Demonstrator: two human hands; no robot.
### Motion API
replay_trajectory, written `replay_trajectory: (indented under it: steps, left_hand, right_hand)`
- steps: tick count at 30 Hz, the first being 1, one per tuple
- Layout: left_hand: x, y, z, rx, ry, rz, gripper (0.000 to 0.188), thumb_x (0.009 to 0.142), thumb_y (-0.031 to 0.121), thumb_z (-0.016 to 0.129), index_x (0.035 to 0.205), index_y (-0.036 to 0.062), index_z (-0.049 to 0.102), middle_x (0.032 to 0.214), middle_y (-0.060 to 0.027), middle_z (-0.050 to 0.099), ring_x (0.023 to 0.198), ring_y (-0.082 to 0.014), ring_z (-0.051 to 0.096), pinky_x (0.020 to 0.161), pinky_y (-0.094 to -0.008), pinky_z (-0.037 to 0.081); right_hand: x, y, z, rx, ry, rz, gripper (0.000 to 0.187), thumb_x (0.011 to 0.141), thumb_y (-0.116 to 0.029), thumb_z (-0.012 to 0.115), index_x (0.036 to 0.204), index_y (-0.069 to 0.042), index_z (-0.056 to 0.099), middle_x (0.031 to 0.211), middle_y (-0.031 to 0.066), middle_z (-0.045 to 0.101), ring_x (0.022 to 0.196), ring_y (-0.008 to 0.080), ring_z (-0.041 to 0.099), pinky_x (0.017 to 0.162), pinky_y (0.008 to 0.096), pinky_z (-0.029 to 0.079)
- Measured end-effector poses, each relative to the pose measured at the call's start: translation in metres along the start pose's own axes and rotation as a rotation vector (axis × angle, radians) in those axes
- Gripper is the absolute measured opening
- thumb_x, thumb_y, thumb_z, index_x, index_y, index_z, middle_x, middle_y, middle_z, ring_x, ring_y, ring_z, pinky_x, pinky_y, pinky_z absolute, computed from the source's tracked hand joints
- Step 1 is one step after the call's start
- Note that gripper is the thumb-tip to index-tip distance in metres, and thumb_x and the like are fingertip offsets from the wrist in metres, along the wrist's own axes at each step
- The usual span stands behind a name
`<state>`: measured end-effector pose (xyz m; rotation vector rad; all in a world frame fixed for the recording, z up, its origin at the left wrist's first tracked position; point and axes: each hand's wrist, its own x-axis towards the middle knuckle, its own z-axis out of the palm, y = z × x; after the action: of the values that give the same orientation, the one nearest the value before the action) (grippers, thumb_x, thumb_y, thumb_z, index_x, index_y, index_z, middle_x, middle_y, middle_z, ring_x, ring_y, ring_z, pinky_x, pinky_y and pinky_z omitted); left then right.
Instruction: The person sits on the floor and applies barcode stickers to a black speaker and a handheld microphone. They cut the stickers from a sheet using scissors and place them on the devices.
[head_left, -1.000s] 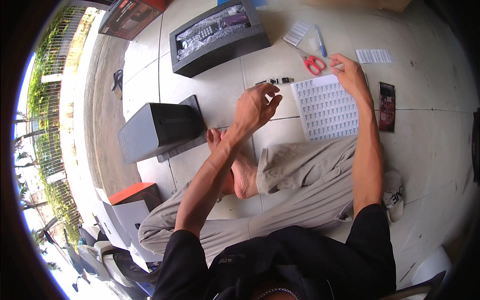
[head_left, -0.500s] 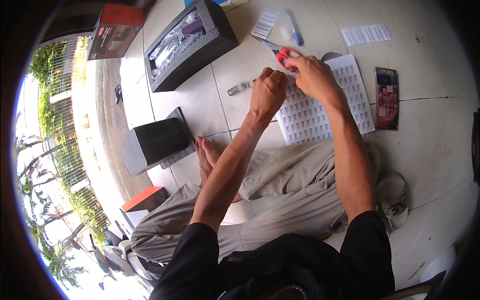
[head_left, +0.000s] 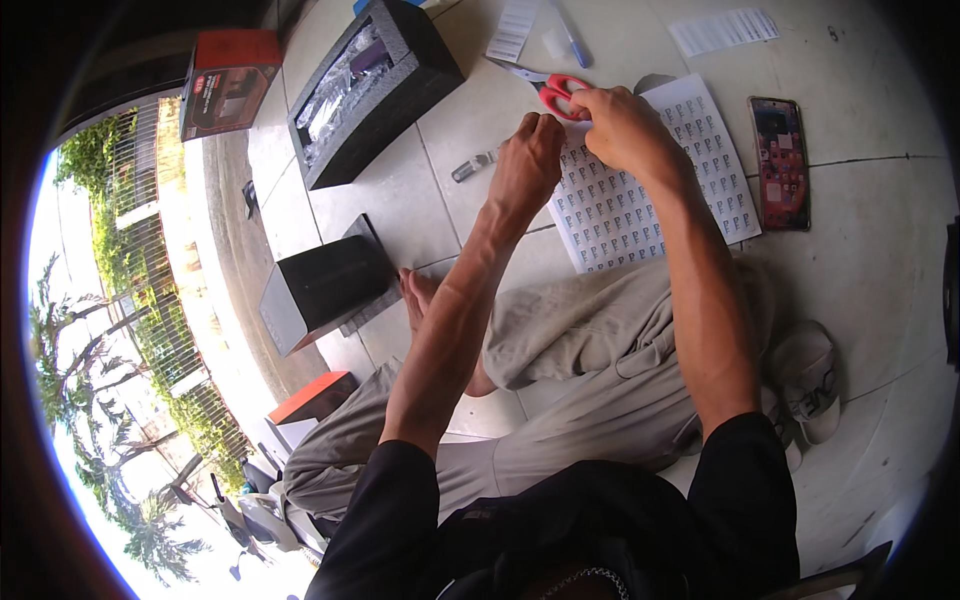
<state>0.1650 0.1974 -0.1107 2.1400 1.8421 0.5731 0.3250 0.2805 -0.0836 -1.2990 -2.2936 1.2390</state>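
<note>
I sit cross-legged on a tiled floor. A white sheet of small printed stickers [head_left: 650,200] lies in front of my knees. My left hand [head_left: 525,160] pinches at the sheet's upper left edge, fingers closed. My right hand [head_left: 620,125] curls over the same corner, fingertips touching the paper. Red-handled scissors [head_left: 548,88] lie just beyond my right hand's fingers, touching or nearly so. What the fingertips hold exactly is hidden.
A phone [head_left: 778,160] lies right of the sheet. A small metal item [head_left: 475,165] lies left of my left hand. An open black foam-lined case [head_left: 370,85], a black box [head_left: 325,285], a red carton [head_left: 230,80], paper strips [head_left: 722,30] and a shoe [head_left: 810,380] surround me.
My left hand has reached forward from above my knee to the sheet's upper left corner. My right hand slid left along the sheet's top toward the scissors.
</note>
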Motion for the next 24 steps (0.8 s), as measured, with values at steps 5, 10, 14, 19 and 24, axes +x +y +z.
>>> replay_trajectory:
  steps: [5,10,14,19,24]
  left_hand:
    - [0.008,-0.002,-0.010,-0.021,0.017,-0.004,0.009,0.093,0.007,0.057,0.094,-0.0024,0.059,0.086,-0.0202,0.063,0.080,-0.0418,0.063,0.065,-0.0490,0.054]
    - [0.008,0.009,-0.050,-0.461,-0.034,-0.476,0.025,0.097,0.016,0.060,0.108,-0.0066,0.064,0.093,-0.0180,0.071,0.081,-0.0278,0.073,0.066,-0.0347,0.056]
    - [-0.007,0.021,-0.101,-0.834,0.077,-0.700,0.031,0.100,0.021,0.060,0.112,-0.0075,0.066,0.103,-0.0146,0.071,0.085,-0.0220,0.073,0.077,-0.0315,0.058]
    - [-0.042,0.029,-0.159,-0.896,0.219,-0.733,0.032,0.099,0.021,0.060,0.114,-0.0069,0.067,0.105,-0.0135,0.070,0.086,-0.0217,0.072,0.080,-0.0316,0.059]
    - [-0.092,0.022,-0.207,-0.544,0.318,-0.815,0.041,0.099,0.029,0.062,0.119,-0.0065,0.066,0.107,-0.0178,0.071,0.084,-0.0233,0.074,0.075,-0.0318,0.060]
  right_hand:
    - [0.001,0.004,0.003,0.090,0.076,-0.001,0.025,0.082,-0.004,0.063,0.106,-0.007,0.071,0.101,0.0213,0.073,0.097,0.0373,0.071,0.089,0.0468,0.055]
    - [0.002,-0.005,-0.003,0.365,0.078,0.068,0.028,0.083,-0.013,0.066,0.110,-0.006,0.068,0.101,0.0161,0.074,0.094,0.0293,0.072,0.086,0.0392,0.055]
    - [0.003,-0.037,-0.001,0.699,0.018,0.036,0.044,0.082,-0.023,0.076,0.118,-0.002,0.062,0.099,0.0097,0.073,0.089,0.0188,0.069,0.079,0.0312,0.056]
    - [-0.007,-0.099,0.028,0.956,0.011,-0.075,0.043,0.086,-0.018,0.076,0.117,0.003,0.056,0.095,0.0108,0.072,0.086,0.0152,0.068,0.073,0.0289,0.057]
    - [-0.012,-0.156,0.070,0.902,0.054,-0.092,0.033,0.087,-0.009,0.073,0.113,0.002,0.056,0.093,0.0115,0.072,0.077,0.0149,0.068,0.066,0.0277,0.058]
